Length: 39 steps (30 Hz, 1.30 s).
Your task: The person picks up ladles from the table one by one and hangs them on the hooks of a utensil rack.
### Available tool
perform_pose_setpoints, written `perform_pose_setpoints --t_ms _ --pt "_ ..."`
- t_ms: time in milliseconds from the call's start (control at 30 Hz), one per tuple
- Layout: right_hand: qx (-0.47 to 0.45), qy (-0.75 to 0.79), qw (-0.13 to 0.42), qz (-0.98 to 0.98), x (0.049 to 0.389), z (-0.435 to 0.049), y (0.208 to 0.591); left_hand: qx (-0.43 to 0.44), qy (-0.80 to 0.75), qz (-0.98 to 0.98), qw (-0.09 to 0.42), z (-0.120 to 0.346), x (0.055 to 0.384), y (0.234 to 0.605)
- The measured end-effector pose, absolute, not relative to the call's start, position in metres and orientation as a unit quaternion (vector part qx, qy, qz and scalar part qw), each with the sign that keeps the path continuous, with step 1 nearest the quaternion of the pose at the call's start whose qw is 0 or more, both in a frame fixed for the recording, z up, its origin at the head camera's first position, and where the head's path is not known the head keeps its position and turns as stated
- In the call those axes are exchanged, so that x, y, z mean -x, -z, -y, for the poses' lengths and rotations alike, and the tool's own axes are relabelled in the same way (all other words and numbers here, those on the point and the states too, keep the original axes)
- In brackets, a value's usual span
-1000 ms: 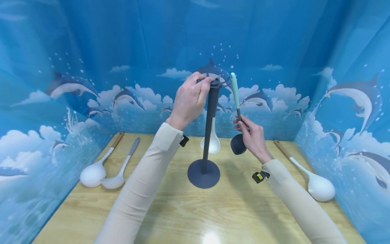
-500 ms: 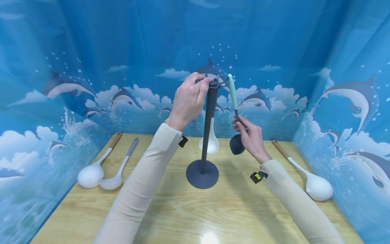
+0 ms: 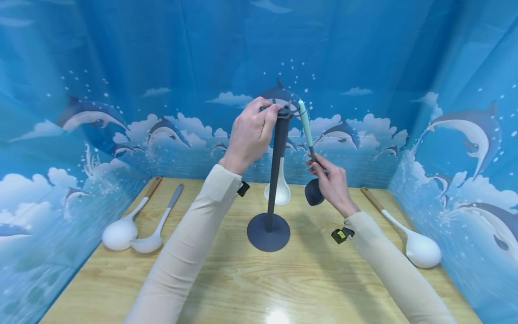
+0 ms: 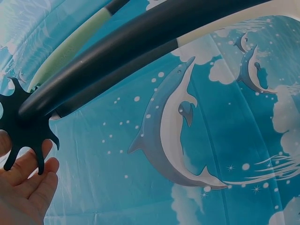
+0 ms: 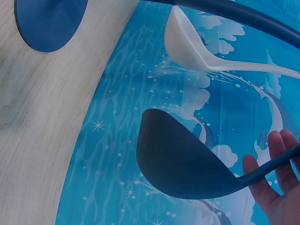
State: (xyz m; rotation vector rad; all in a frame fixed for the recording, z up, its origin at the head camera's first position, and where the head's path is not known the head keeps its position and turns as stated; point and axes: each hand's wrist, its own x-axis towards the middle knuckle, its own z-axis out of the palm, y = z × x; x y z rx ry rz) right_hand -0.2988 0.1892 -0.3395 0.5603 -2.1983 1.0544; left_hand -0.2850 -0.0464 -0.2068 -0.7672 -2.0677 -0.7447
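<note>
A dark stand with a round base [image 3: 259, 235] is upright on the table, crowned by a ring of hooks [image 3: 286, 111]. My left hand [image 3: 252, 135] pinches this crown from the left; in the left wrist view its fingers [image 4: 43, 187] lie at the curved hooks. My right hand [image 3: 334, 184] grips a ladle by the dark lower part of its handle, dark bowl [image 5: 180, 161] downward. The ladle's mint-green handle end [image 3: 301, 108] overlaps a right-hand hook in the head view. A white ladle [image 3: 284, 191] with a dark grip hangs behind the pole.
On the table's left lie a white ladle with a wooden handle [image 3: 120, 235] and one with a grey handle [image 3: 175, 196]. Another wooden-handled white ladle [image 3: 422, 249] lies at the right edge. A blue dolphin curtain [image 3: 226, 49] encloses the back and sides.
My right hand has moved slightly left, bringing the green handle end from beside the crown to one of its hooks. The left hand keeps its hold on the crown.
</note>
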Motion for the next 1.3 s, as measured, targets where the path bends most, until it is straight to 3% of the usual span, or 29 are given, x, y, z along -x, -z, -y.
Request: perform_pose_setpoints --t_ms 633,1300 --pt "-0.224 -0.397 0.307 0.836 0.2998 -0.1869 0.3438 0.308 0.290 0.811 0.404 0.0467 0.2860 0.2080" --pt "-0.233 -0.463 0.224 0.825 0.2961 -0.1791 0.3491 0.301 0.292 0.816 0.399 0.0464 0.2850 0.2069"
